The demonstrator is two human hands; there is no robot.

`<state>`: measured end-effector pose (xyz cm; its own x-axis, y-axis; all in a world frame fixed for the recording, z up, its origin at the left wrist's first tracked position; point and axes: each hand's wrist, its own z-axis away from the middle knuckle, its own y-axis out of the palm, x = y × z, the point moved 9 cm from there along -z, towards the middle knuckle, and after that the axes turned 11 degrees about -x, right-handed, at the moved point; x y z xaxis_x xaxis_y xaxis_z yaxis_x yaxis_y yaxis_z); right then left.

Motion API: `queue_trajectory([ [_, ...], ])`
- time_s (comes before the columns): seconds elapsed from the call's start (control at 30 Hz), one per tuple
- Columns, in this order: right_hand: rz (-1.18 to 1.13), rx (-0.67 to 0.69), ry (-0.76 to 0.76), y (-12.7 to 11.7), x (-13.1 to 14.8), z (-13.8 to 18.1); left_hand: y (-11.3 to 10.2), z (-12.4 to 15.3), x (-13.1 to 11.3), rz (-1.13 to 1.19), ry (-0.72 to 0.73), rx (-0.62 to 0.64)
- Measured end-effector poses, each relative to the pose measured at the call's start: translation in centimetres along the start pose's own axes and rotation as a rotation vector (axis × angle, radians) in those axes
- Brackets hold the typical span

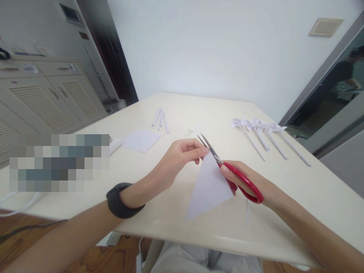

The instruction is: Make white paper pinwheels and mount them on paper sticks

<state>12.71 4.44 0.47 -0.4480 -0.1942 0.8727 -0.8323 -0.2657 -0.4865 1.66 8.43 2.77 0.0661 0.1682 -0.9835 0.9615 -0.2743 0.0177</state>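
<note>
My left hand (184, 155), a dark band on its wrist, pinches the top corner of a folded white sheet of paper (209, 185). The paper forms a triangle that hangs over the table near its front edge. In my right hand (241, 174) is a pair of scissors (247, 187) with red handles. Their metal blades point up and away, slightly apart, and lie along the paper's right edge close to my left fingertips. Part of the handles is hidden by my right fingers.
Several square white sheets (140, 140) lie left on the table (170, 212), with rolled paper sticks (161, 119) behind them. Small scraps (190, 131) are near the middle. Paper pinwheels (257, 127) on sticks lie at the right. A blurred patch covers something at far left.
</note>
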Motion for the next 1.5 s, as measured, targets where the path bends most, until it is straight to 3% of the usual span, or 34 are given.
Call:
queue_trajectory([
  [0.83,0.062,-0.036,0.028,-0.15,-0.70,-0.22,0.19,0.11,0.43,-0.003,-0.020,0.005],
  [1.5,-0.120,-0.042,0.100,0.19,-1.08,-0.14,0.28,0.07,0.71,0.008,-0.014,0.012],
])
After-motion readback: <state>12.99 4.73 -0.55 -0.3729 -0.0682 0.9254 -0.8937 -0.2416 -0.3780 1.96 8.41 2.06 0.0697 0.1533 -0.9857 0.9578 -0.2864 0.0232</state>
